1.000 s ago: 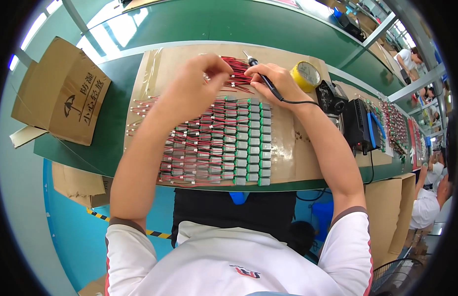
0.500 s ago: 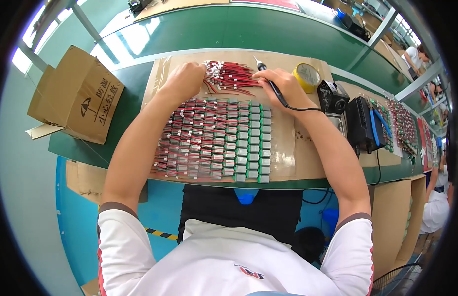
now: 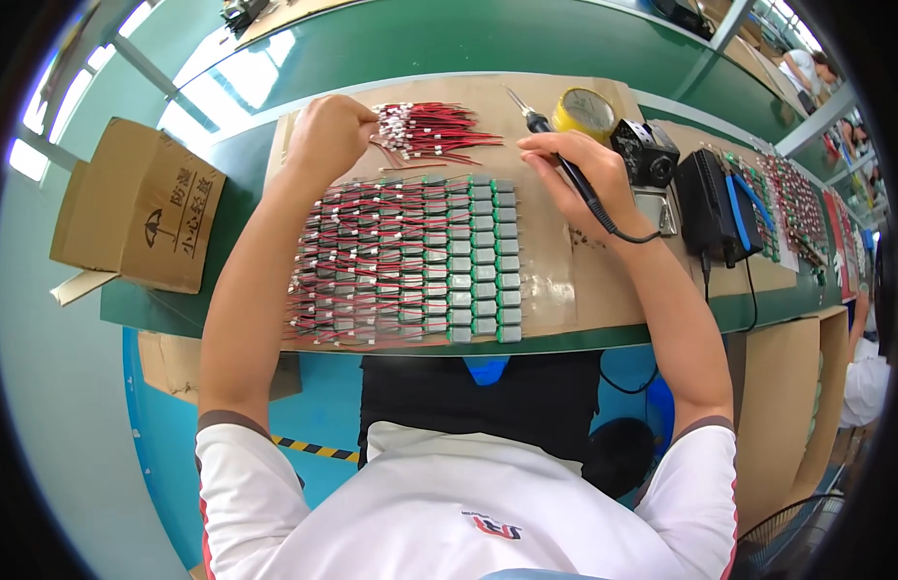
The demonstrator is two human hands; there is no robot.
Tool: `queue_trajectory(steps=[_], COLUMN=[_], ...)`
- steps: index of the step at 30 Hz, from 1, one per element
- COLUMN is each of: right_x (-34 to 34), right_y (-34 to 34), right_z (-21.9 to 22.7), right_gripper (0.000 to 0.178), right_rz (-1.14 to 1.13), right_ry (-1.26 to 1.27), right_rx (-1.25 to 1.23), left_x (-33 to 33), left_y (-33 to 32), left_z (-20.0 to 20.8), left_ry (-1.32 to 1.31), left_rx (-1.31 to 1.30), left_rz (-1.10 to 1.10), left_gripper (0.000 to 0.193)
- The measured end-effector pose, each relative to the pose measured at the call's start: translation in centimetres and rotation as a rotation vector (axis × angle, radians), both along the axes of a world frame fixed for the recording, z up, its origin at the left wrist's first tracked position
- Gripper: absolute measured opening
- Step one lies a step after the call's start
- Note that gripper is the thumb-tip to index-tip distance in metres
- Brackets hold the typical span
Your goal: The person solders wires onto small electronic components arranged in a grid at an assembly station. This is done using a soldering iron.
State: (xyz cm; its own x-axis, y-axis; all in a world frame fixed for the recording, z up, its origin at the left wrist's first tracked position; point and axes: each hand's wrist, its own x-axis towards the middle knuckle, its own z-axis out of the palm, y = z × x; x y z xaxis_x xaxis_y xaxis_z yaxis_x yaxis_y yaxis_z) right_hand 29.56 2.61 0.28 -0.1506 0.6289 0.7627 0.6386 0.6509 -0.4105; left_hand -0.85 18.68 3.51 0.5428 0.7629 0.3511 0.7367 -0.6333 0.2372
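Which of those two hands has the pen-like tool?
The right hand: it holds the black soldering iron, tip pointing away from the person. The left hand has no iron; its fingertips are at the red wires' white-connector end.

- Bright, fairly even light covers my work surface, leaving only soft shadows around my left hand (image 3: 328,135) and right hand (image 3: 584,174).
- Far to my left, the windows (image 3: 28,162) burn out to plain white with a violet fringe.
- Glare streaks the left part of the far green bench (image 3: 391,48); a smaller shine sits on the clear plastic sheet (image 3: 550,290) nearer me.
- Below the bench, the black cloth (image 3: 478,406) sinks into darkness, its detail mostly lost.
- The fisheye bends straight edges and leaves a black rim around my view.
- Far right, people (image 3: 865,382) look squeezed and soft.
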Motion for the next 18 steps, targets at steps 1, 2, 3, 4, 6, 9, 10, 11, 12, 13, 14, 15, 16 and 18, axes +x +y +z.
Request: queue_trajectory(steps=[1, 2, 3, 4, 6, 9, 10, 11, 12, 13, 14, 15, 16, 18], right_x=[-0.4, -0.7, -0.9, -1.0, -1.3, -1.6, -1.7, -1.9, -1.9, -1.9, -1.9, -1.8, -1.8, -1.4], right_y=[-0.2, -0.4, -0.6, -0.7, -0.6, -0.4, -0.3, -0.4, -0.5, -0.7, -0.9, -1.0, -1.2, -1.3], right_z=[0.1, 0.3, 0.3, 0.1, -0.1, -0.8, -0.9, -0.9, -0.7, -0.4, -0.4, -0.3, -0.2, -0.7], right_gripper=[0.024, 0.021, 0.023, 0.024, 0.031, 0.040, 0.040, 0.041, 0.042, 0.041, 0.041, 0.041, 0.041, 0.041], right_rz=[0.000, -0.017, 0.004, 0.026, 0.033, 0.142, 0.135, 0.178, 0.221, 0.220, 0.217, 0.262, 0.307, 0.324], right_ry=[0.044, 0.076, 0.143, 0.211, 0.221, 0.454, 0.458, 0.546, 0.633, 0.641, 0.642, 0.686, 0.729, 0.743], right_rx=[0.004, -0.089, -0.131, -0.173, -0.189, -0.296, -0.299, -0.329, -0.358, -0.367, -0.370, -0.407, -0.442, -0.466], left_x=[0.6, 0.8, 1.4, 2.2, 3.2, 4.3, 4.7, 5.0, 5.3, 5.6, 5.6, 5.6, 5.7, 6.2], left_y=[-1.2, -2.2, -3.5, -4.9, -6.1, -7.6, -8.3, -8.9, -9.6, -10.1, -10.6, -11.1, -11.6, -12.2], left_z=[0.8, 1.4, 1.9, 2.5, 2.7, 1.8, 1.7, 1.6, 1.5, 1.5, 1.1, 1.0, 1.1, 1.0], left_ry=[-0.073, -0.101, -0.117, -0.133, -0.170, -0.222, -0.240, -0.260, -0.270, -0.280, -0.303, -0.303, -0.291, -0.236], left_rx=[-0.059, -0.132, -0.176, -0.221, -0.362, -0.476, -0.532, -0.517, -0.536, -0.553, -0.566, -0.569, -0.573, -0.548], left_rz=[0.056, 0.094, 0.095, 0.098, 0.079, -0.035, -0.053, -0.133, -0.146, -0.159, -0.172, -0.174, -0.172, -0.170], left_gripper=[0.018, 0.020, 0.019, 0.019, 0.020, 0.022, 0.021, 0.021, 0.020, 0.020, 0.019, 0.019, 0.018, 0.015])
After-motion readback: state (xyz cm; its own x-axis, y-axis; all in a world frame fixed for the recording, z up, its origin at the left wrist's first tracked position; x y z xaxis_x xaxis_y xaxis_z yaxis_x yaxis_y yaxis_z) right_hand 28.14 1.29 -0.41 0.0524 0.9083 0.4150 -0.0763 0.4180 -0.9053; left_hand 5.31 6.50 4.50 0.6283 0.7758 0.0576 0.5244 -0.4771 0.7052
